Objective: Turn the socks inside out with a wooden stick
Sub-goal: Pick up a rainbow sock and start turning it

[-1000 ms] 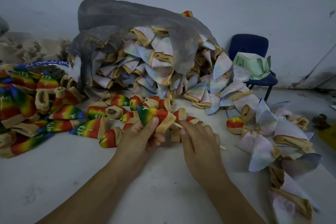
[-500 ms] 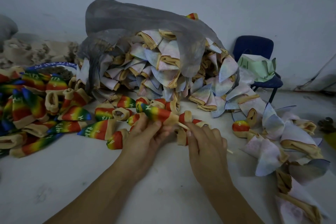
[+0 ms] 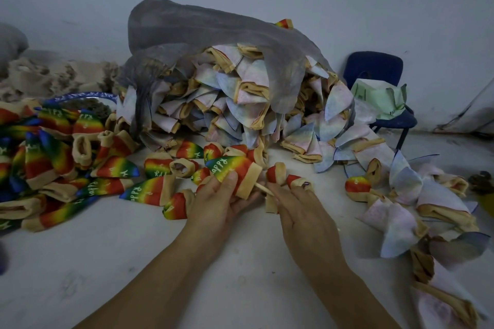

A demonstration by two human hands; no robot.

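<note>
progress: well under half done, rough guess. rainbow sock in the left hand looks turned already, print side out, thumb pressing on top and fingers curled under its tan cuff. right hand pinches the wooden stick, tip pointing at that cuff opening; whether it sits inside i can't tell. finished rainbow pile lies spread on the table to the left. pale unturned socks fill the grey plastic bag behind the hands and spill down the right side. judging by that heap, most of the job remains.
</note>
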